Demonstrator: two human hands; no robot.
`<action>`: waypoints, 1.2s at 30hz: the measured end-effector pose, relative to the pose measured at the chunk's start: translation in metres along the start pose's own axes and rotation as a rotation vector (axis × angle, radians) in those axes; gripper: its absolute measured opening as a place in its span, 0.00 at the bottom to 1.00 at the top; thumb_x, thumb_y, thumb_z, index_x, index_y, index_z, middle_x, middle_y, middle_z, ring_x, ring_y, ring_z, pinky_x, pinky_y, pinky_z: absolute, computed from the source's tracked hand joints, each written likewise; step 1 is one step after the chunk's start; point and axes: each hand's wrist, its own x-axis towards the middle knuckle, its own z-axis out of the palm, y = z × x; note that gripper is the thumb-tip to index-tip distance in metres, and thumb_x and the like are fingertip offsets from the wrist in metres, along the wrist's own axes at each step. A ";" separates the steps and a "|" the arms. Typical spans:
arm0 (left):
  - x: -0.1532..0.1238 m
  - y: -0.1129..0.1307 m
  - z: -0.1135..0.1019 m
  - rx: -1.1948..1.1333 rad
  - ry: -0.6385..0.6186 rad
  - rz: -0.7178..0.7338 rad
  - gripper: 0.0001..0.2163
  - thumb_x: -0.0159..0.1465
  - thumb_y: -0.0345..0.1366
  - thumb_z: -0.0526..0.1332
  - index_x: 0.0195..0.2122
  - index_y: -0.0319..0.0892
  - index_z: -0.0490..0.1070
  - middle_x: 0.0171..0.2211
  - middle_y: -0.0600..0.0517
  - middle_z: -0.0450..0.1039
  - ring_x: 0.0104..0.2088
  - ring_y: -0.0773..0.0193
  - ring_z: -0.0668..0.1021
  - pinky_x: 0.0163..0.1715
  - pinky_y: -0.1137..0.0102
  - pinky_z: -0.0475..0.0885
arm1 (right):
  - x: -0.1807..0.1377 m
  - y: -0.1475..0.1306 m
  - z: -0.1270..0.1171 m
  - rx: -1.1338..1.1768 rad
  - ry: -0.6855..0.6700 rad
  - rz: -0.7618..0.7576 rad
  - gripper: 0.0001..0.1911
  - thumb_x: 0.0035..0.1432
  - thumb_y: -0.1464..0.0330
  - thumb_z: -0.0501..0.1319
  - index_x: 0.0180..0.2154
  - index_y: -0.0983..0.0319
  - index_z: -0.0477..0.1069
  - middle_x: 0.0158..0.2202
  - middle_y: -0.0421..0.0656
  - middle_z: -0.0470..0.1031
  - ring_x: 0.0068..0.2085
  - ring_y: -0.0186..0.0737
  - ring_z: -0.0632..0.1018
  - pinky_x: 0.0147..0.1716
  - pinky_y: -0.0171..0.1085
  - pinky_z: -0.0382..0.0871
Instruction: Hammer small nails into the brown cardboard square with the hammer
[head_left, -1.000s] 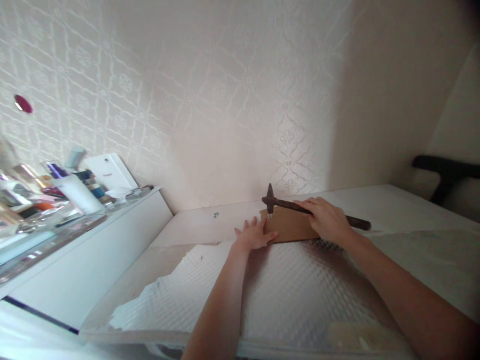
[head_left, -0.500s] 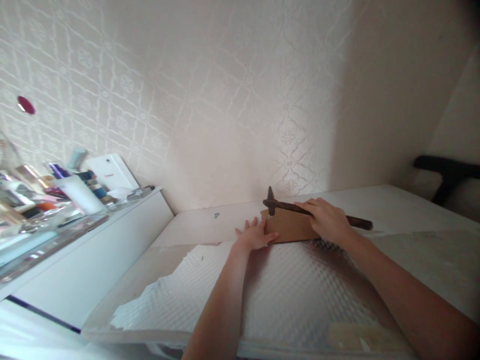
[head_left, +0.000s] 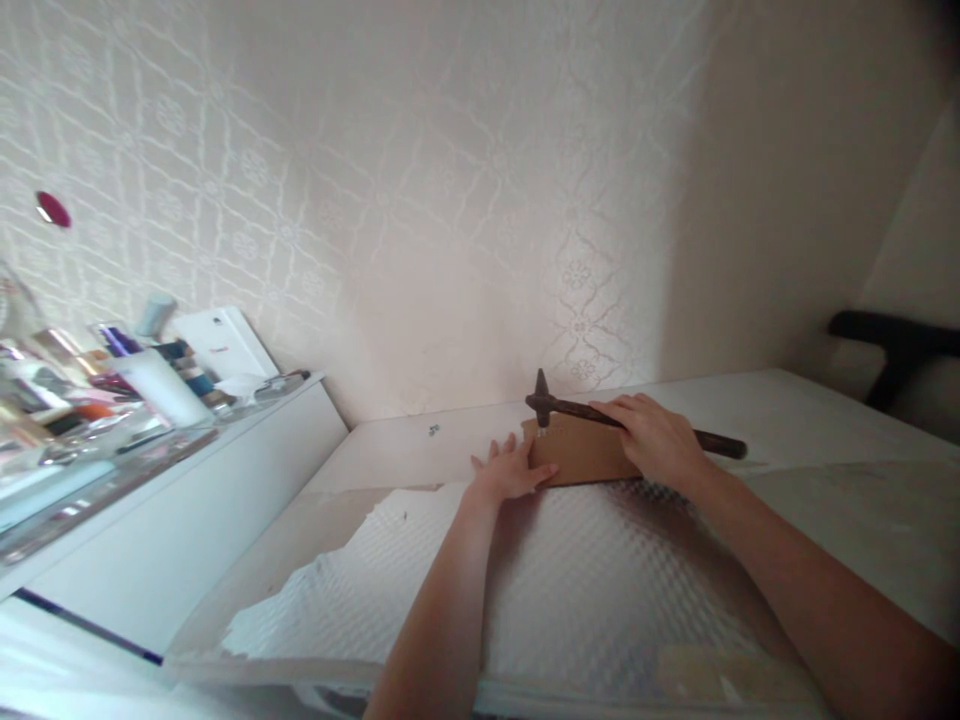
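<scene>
A hammer (head_left: pixel 577 408) with a dark head and a dark handle is in my right hand (head_left: pixel 660 438), whose fingers are wrapped round the handle. Its head stands over the left part of a brown cardboard piece (head_left: pixel 589 455). Just under the head are small shiny bits, too small to make out clearly. My left hand (head_left: pixel 508 468) lies with its fingers spread on the left edge of the cardboard, thumb across its surface. The cardboard rests on a white table (head_left: pixel 397 440), partly over a textured silvery sheet (head_left: pixel 570 570).
A few small metal pieces (head_left: pixel 433 430) lie on the table left of my hand. At the left, a white cabinet (head_left: pixel 195 520) carries bottles, tubes and a white box (head_left: pixel 226 345). The patterned wall (head_left: pixel 450 250) rises behind; a black armrest-like part (head_left: pixel 892 335) is at the right.
The hammer head has risen very slightly above the cardboard. My left hand and the cardboard look the same.
</scene>
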 end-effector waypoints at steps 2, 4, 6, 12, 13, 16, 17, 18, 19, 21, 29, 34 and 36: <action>0.000 0.000 0.000 0.005 -0.003 0.000 0.40 0.53 0.66 0.42 0.64 0.54 0.36 0.65 0.49 0.33 0.62 0.39 0.40 0.52 0.36 0.39 | 0.000 0.000 -0.001 0.002 -0.010 -0.005 0.25 0.54 0.80 0.51 0.52 0.57 0.67 0.43 0.43 0.72 0.43 0.43 0.69 0.32 0.36 0.65; -0.001 0.001 -0.001 0.006 -0.008 0.000 0.41 0.53 0.67 0.42 0.64 0.53 0.36 0.65 0.49 0.33 0.62 0.39 0.40 0.52 0.36 0.39 | 0.000 -0.001 -0.001 0.001 -0.006 -0.001 0.25 0.54 0.80 0.51 0.52 0.57 0.67 0.43 0.43 0.72 0.44 0.43 0.69 0.32 0.36 0.65; -0.001 0.002 -0.002 0.008 -0.013 -0.001 0.41 0.53 0.67 0.42 0.64 0.53 0.36 0.65 0.48 0.32 0.62 0.39 0.40 0.52 0.36 0.40 | 0.000 -0.002 -0.002 -0.001 0.009 0.013 0.25 0.54 0.79 0.51 0.53 0.57 0.66 0.44 0.43 0.72 0.44 0.43 0.69 0.31 0.36 0.65; -0.002 0.002 -0.002 0.005 -0.012 0.005 0.41 0.53 0.66 0.41 0.64 0.53 0.35 0.65 0.48 0.32 0.62 0.39 0.40 0.52 0.35 0.40 | 0.000 -0.002 -0.003 -0.008 -0.016 0.007 0.25 0.54 0.80 0.51 0.52 0.58 0.67 0.43 0.42 0.73 0.44 0.43 0.69 0.29 0.35 0.64; -0.001 0.001 -0.002 0.005 -0.011 0.005 0.41 0.53 0.67 0.42 0.64 0.53 0.35 0.65 0.48 0.32 0.62 0.39 0.40 0.52 0.35 0.40 | 0.000 -0.002 -0.003 -0.008 -0.010 0.009 0.25 0.54 0.80 0.51 0.52 0.58 0.66 0.43 0.42 0.72 0.44 0.43 0.69 0.29 0.36 0.64; 0.000 0.000 -0.001 0.007 -0.009 0.001 0.41 0.53 0.67 0.42 0.64 0.53 0.36 0.65 0.48 0.32 0.62 0.39 0.40 0.52 0.35 0.39 | 0.000 -0.001 -0.003 -0.008 0.010 0.022 0.24 0.55 0.79 0.51 0.52 0.58 0.66 0.43 0.42 0.72 0.44 0.42 0.69 0.29 0.35 0.63; 0.001 0.000 0.000 0.006 -0.007 0.001 0.41 0.53 0.67 0.42 0.64 0.53 0.36 0.65 0.48 0.32 0.62 0.39 0.40 0.52 0.35 0.39 | 0.000 -0.001 -0.002 -0.008 0.006 0.020 0.24 0.55 0.79 0.51 0.52 0.57 0.67 0.43 0.42 0.73 0.44 0.42 0.69 0.29 0.35 0.63; 0.001 0.000 0.000 0.005 -0.006 0.003 0.41 0.52 0.67 0.42 0.64 0.53 0.37 0.65 0.48 0.33 0.62 0.39 0.40 0.52 0.35 0.39 | 0.001 0.000 -0.002 -0.009 -0.001 0.015 0.24 0.54 0.79 0.51 0.51 0.57 0.67 0.43 0.42 0.73 0.44 0.42 0.69 0.28 0.35 0.63; 0.001 -0.001 0.000 0.002 -0.005 0.005 0.41 0.52 0.67 0.42 0.64 0.53 0.37 0.65 0.48 0.33 0.62 0.39 0.40 0.52 0.35 0.39 | 0.000 0.000 -0.001 -0.010 -0.006 0.011 0.24 0.54 0.80 0.51 0.51 0.57 0.67 0.43 0.42 0.73 0.44 0.42 0.69 0.28 0.35 0.63; 0.001 -0.001 0.001 -0.004 -0.004 0.007 0.42 0.52 0.67 0.42 0.64 0.53 0.36 0.65 0.48 0.32 0.62 0.39 0.40 0.52 0.35 0.39 | 0.000 0.000 -0.001 -0.011 -0.001 0.004 0.25 0.54 0.79 0.51 0.51 0.56 0.67 0.43 0.42 0.73 0.44 0.42 0.69 0.28 0.35 0.63; 0.000 0.001 0.000 -0.006 -0.005 0.000 0.42 0.52 0.67 0.42 0.64 0.54 0.35 0.65 0.49 0.33 0.62 0.38 0.40 0.52 0.35 0.39 | 0.000 0.000 -0.001 -0.005 0.003 -0.017 0.25 0.53 0.80 0.51 0.51 0.57 0.67 0.43 0.42 0.73 0.44 0.42 0.69 0.30 0.35 0.64; 0.000 0.000 0.000 0.012 -0.007 -0.002 0.41 0.52 0.67 0.41 0.64 0.53 0.36 0.65 0.49 0.32 0.62 0.39 0.40 0.52 0.36 0.40 | 0.000 0.000 -0.001 -0.012 0.021 -0.015 0.24 0.54 0.79 0.51 0.52 0.57 0.67 0.43 0.42 0.72 0.43 0.42 0.69 0.29 0.35 0.64; 0.001 0.000 0.001 0.016 -0.004 -0.003 0.41 0.53 0.67 0.41 0.64 0.54 0.36 0.65 0.49 0.32 0.62 0.39 0.40 0.52 0.36 0.40 | 0.000 0.000 -0.001 -0.008 0.014 -0.017 0.25 0.54 0.80 0.51 0.51 0.57 0.67 0.43 0.42 0.73 0.43 0.42 0.69 0.29 0.35 0.64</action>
